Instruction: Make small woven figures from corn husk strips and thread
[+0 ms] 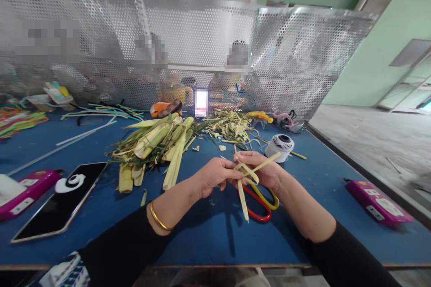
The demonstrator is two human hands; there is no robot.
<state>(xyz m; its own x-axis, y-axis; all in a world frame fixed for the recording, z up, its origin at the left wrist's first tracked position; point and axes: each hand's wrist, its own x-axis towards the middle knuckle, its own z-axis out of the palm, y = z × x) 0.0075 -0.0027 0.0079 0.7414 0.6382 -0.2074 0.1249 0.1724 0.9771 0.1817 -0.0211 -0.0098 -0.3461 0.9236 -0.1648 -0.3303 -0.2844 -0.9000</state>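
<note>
Pale yellow-green leaf strips [244,199] cross and fold over one another between my two hands, above the blue table. My left hand [215,176] pinches the folded strips from the left side. My right hand [260,168] holds them from the right, with one strip end sticking out past it and another hanging toward the table's front edge. Just below the hands lie scissors with red and yellow handles [260,215]. Some right-hand fingers are partly hidden behind the strips.
A leaf pile [153,141] lies left of centre, with shredded scraps [230,125] behind. A white thread spool [280,147] stands beyond my right hand. Phone [63,202] and magenta power strip [28,193] lie left; another magenta power strip [379,202] lies right. Perforated metal screen [208,31] stands behind.
</note>
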